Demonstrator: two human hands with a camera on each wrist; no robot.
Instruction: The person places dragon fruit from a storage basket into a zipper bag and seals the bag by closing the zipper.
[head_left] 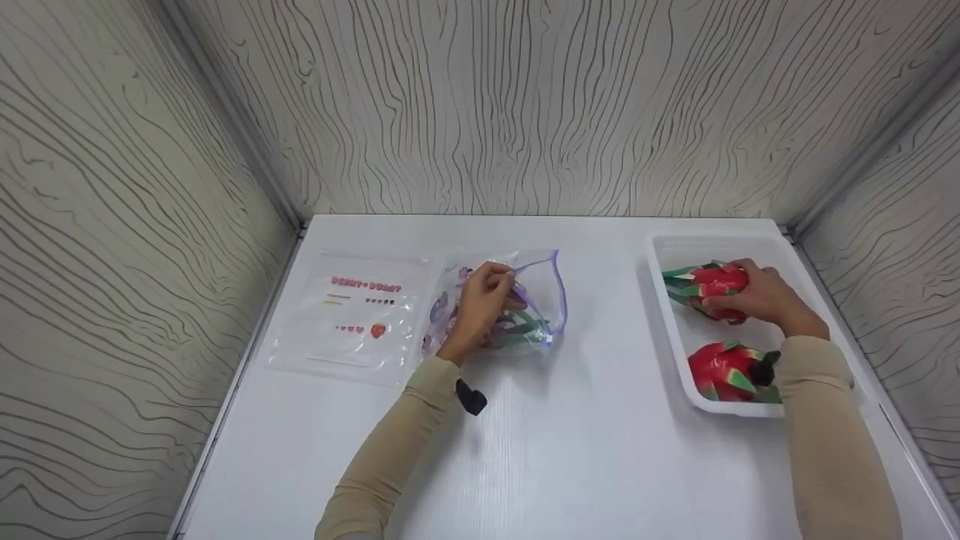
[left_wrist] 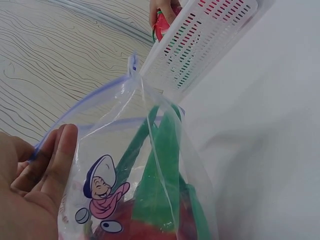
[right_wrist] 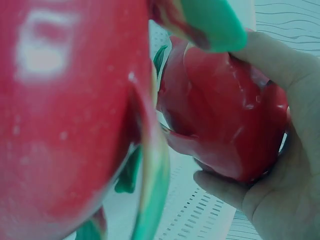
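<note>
A clear zip bag [head_left: 538, 281] with a purple rim lies mid-table, its mouth spread toward the right. My left hand [head_left: 480, 300] pinches the bag's rim between thumb and fingers. Through the printed plastic, the left wrist view shows a dragon fruit [left_wrist: 157, 185] with long green leaves inside. At the right, my right hand [head_left: 769, 300] grips another red dragon fruit [head_left: 718, 281] in the white basket [head_left: 677, 352], fingers and thumb around its body. A further dragon fruit [head_left: 718, 367] lies nearer in the basket and looms large in the right wrist view.
Left of the zip bag, a flat clear bag [head_left: 352, 311] with red print lies on the white table [head_left: 577, 457]. Wood-patterned panels [head_left: 480, 112] enclose the table at the back and sides. The basket has perforated walls.
</note>
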